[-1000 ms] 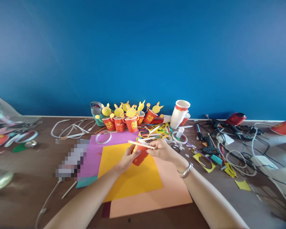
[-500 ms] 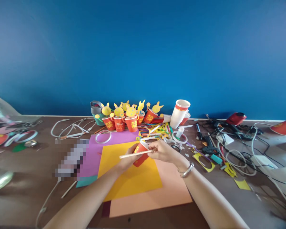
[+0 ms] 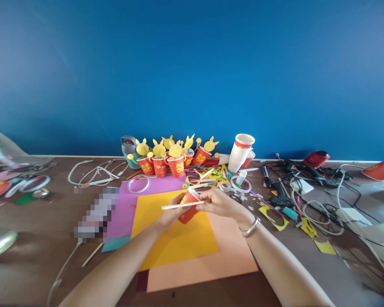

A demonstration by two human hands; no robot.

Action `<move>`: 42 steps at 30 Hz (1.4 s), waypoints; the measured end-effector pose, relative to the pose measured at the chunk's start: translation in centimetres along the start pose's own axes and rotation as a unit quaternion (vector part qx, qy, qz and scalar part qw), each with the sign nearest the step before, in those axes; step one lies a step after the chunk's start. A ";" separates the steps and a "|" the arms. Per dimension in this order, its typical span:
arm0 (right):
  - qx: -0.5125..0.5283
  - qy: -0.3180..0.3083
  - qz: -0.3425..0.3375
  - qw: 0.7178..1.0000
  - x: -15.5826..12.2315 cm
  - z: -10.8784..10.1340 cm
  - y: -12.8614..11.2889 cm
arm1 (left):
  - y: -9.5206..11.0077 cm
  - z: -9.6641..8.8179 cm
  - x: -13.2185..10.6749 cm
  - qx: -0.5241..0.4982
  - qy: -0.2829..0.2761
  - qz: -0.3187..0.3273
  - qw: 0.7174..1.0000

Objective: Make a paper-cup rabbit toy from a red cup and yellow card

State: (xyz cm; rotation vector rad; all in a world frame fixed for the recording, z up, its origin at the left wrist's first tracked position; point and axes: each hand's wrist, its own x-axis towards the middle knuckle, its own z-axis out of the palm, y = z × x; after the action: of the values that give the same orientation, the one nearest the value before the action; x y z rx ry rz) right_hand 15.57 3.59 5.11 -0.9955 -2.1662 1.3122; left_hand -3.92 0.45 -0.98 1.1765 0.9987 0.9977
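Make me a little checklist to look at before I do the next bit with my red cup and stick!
1. Left hand holds the red paper cup, tilted: ok.
2. Right hand pinches the thin pale stick: ok.
3. Stick goes through the cup: cannot tell, fingers hide that spot.
4. Yellow card lies flat under your hands: ok.
5. Glue gun in a hand: not ok, it lies among the cables on the right.
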 end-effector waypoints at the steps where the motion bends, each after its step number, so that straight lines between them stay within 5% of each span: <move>1: -0.006 -0.004 0.000 1.000 0.0 0.0 0.0 | 0.0 0.0 0.0 -0.006 0.001 -0.002 1.000; 8: 0.007 0.001 0.024 1.000 0.1 -0.2 -0.4 | 0.3 0.0 -0.2 0.010 -0.026 0.012 1.000; 16: 0.078 -0.014 0.036 0.996 0.1 -0.3 0.1 | 0.0 -0.1 0.0 0.026 0.012 -0.003 1.000; 37: 0.097 0.059 0.020 0.993 0.3 0.3 -0.3 | 0.6 -0.1 -0.1 -0.022 0.028 0.036 0.999; 42: 0.216 0.207 0.021 0.954 -0.1 -1.1 -1.3 | 0.2 -0.4 0.0 -0.080 0.015 0.028 0.996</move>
State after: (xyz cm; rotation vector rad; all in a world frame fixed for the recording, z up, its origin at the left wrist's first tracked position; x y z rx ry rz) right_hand 15.85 3.77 6.80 -1.0254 -1.4743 1.3691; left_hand -4.29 0.52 -0.77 1.0642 0.8975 1.1214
